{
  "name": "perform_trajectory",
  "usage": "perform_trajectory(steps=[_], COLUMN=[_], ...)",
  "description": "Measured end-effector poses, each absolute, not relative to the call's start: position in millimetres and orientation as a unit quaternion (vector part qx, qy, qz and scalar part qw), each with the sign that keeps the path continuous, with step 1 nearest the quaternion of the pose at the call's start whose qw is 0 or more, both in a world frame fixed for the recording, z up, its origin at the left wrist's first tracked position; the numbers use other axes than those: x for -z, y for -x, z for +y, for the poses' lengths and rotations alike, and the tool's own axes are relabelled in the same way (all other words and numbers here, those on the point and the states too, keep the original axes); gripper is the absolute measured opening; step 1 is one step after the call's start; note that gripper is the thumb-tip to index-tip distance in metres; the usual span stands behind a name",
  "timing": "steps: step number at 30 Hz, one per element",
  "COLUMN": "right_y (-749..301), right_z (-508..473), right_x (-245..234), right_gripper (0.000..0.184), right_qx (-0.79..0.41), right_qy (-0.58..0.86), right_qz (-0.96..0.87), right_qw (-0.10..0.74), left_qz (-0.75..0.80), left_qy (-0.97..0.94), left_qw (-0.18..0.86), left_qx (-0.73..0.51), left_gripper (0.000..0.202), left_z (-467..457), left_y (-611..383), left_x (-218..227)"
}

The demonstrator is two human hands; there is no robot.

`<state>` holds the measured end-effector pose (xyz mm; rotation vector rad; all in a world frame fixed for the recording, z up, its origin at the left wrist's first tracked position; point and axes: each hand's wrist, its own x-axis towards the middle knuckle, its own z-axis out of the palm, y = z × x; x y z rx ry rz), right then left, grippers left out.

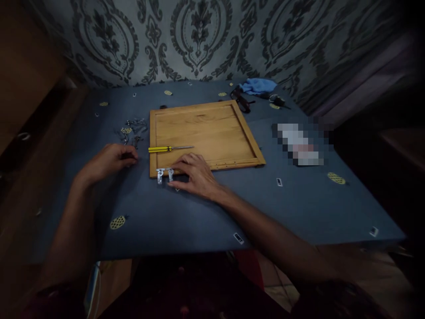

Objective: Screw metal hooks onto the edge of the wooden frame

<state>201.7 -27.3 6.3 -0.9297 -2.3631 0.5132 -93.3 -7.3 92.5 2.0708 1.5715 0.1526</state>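
A wooden framed panel lies flat on a dark blue table. A yellow-handled screwdriver rests across the panel's left part. My right hand lies over the panel's near left corner, fingers curled, fingertips touching a small metal hinge at the panel's edge. My left hand rests on the table left of the panel, fingers pinched together on something small that I cannot make out. Loose metal fittings lie just beyond that hand.
Dark-framed glasses, a blue cloth and a small dark object sit at the far right of the table. A blurred patch lies right of the panel. Patterned wallpaper backs the table; small yellow discs dot its top.
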Motion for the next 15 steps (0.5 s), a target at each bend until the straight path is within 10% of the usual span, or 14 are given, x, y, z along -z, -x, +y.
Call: perform_trajectory(steps=[15], right_y=[-201], right_z=[-27], right_x=[-8], right_gripper=[0.051], right_qx=[-0.173], right_qy=[0.351], right_qz=[-0.88], right_qw=[0.268], left_qz=[0.464], left_qy=[-0.825], left_qw=[0.302], left_qx=[-0.111], left_gripper=[0.015], left_z=[-19], left_y=[23], left_x=[-100])
